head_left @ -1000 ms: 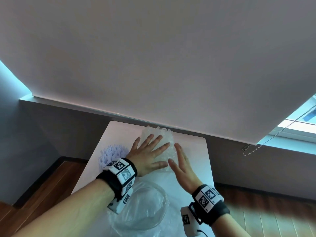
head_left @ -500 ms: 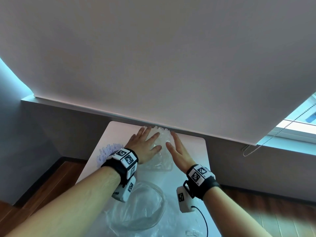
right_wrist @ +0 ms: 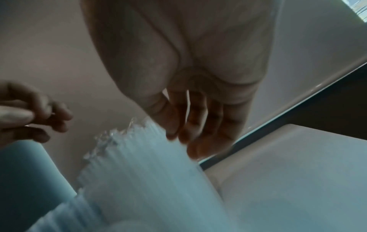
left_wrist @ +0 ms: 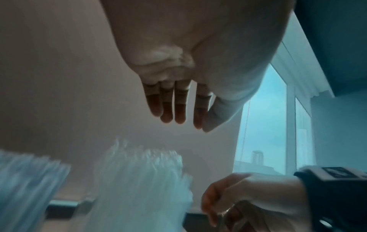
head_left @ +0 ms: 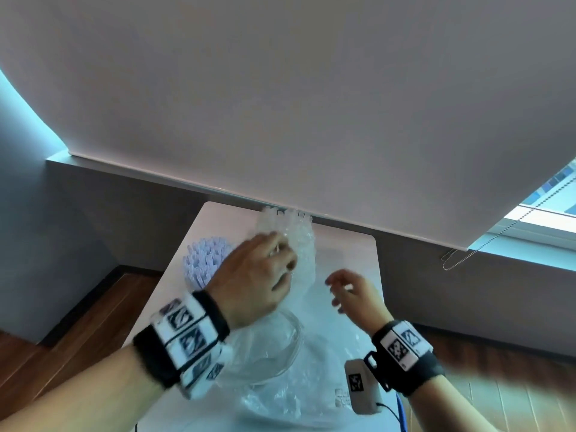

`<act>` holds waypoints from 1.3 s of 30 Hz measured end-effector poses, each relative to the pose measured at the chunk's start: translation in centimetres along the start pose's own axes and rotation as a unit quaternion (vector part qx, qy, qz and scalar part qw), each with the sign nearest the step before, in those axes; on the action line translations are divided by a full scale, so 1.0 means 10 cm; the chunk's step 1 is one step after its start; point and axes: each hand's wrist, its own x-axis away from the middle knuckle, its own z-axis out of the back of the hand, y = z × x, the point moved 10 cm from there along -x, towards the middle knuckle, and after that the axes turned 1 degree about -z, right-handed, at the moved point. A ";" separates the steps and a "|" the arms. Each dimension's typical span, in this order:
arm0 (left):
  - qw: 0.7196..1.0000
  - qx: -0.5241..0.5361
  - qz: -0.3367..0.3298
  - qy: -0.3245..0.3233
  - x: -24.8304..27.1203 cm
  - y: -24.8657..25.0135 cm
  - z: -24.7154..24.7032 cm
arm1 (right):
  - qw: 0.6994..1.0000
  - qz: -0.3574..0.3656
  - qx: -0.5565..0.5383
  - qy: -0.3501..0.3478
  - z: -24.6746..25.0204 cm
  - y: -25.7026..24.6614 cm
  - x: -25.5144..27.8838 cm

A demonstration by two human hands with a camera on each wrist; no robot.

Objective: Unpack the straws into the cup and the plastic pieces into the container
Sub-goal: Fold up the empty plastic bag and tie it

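Observation:
A bundle of clear straws [head_left: 288, 232] stands upright at the back of the white table [head_left: 349, 254]; whether a cup holds it I cannot tell. It shows blurred in the left wrist view as clear straws [left_wrist: 139, 180] and in the right wrist view as clear straws [right_wrist: 139, 172]. My left hand [head_left: 285, 260] hovers at the bundle's near side, fingers [left_wrist: 168, 109] straight and holding nothing. My right hand [head_left: 339, 291] is to the right of the straws and apart from them, fingers [right_wrist: 194, 125] loosely curled and empty. A clear plastic container [head_left: 280, 353] sits nearer to me.
Purple straws [head_left: 204, 260] stand bunched at the table's left edge. A crumpled clear plastic bag [head_left: 280, 397] lies under and in front of the container. A roller blind [head_left: 311, 104] hangs right behind the table, and a window [head_left: 545, 207] is at the right.
Both hands had been pressed flat against the clear straw bundle. They have come off it: the left lifted above its near side, the right drew back to the right with fingers curling.

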 end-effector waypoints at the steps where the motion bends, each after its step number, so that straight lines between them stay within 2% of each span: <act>1: 1.000 -0.007 0.002 -0.026 0.18 0.04 -0.12 | 0.999 -0.027 0.013 -0.043 -0.14 0.09 0.13; 3: 0.991 -0.035 0.032 -0.121 0.50 0.02 -0.49 | 0.990 -0.093 -0.007 -0.110 -0.43 0.27 0.34; 5: 0.968 -0.036 0.056 -0.242 0.77 0.00 -0.91 | 0.972 -0.165 -0.053 -0.161 -0.72 0.43 0.49; 6: 0.958 -0.022 0.064 -0.280 0.87 0.01 -1.06 | 0.962 -0.190 -0.077 -0.180 -0.85 0.47 0.56; 8: 0.945 -0.027 0.067 -0.319 0.93 0.03 -1.25 | 0.953 -0.205 -0.121 -0.187 -1.01 0.48 0.61; 12: 0.936 -0.078 0.078 -0.333 1.00 -0.09 -1.41 | 0.973 -0.164 -0.114 -0.118 -1.02 0.36 0.58; 16: 0.948 -0.100 0.072 -0.293 1.01 -0.15 -1.28 | 0.995 -0.096 0.010 -0.037 -0.94 0.01 0.61; 19: 0.976 -0.045 0.064 -0.205 0.99 -0.15 -0.98 | 0.997 -0.039 0.068 0.004 -0.84 -0.28 0.69; 22: 0.992 0.039 0.033 -0.116 0.97 -0.18 -0.60 | 0.996 0.012 -0.084 -0.039 -0.79 -0.57 0.82; 24: 0.991 0.116 0.032 -0.056 0.98 -0.28 -0.34 | 0.990 0.032 -0.136 0.005 -0.52 -0.62 0.88; 26: 0.979 0.199 0.039 -0.014 0.99 -0.37 -0.10 | 0.987 0.020 -0.121 0.100 -0.18 -0.44 0.91; 27: 0.968 0.247 0.050 0.003 0.99 -0.42 0.01 | 0.987 -0.001 -0.105 0.122 -0.07 -0.32 0.92; 28: 0.952 0.299 0.065 0.014 0.98 -0.48 0.08 | 0.986 -0.019 -0.115 0.120 -0.04 -0.24 0.94; 30: 0.923 0.375 0.086 0.011 0.95 -0.54 0.17 | 0.972 -0.045 -0.217 0.076 -0.12 -0.17 0.92; 32: 0.911 0.401 0.091 0.002 0.90 -0.58 0.21 | 0.939 -0.063 -0.337 0.029 -0.22 -0.23 0.91; 34: 0.906 0.409 0.106 0.023 0.84 -0.69 0.29 | 0.934 -0.051 -0.352 0.042 -0.15 -0.34 0.88; 36: 0.887 0.437 0.133 0.066 0.80 -0.82 0.42 | 0.946 -0.025 -0.291 0.138 0.17 -0.38 0.86; 37: 0.866 0.471 0.146 0.087 0.78 -0.90 0.47 | 0.946 -0.017 -0.262 0.190 0.37 -0.40 0.86; 39: 0.835 0.514 0.157 0.119 0.75 -1.01 0.57 | 0.923 -0.006 -0.265 0.278 0.76 -0.38 0.87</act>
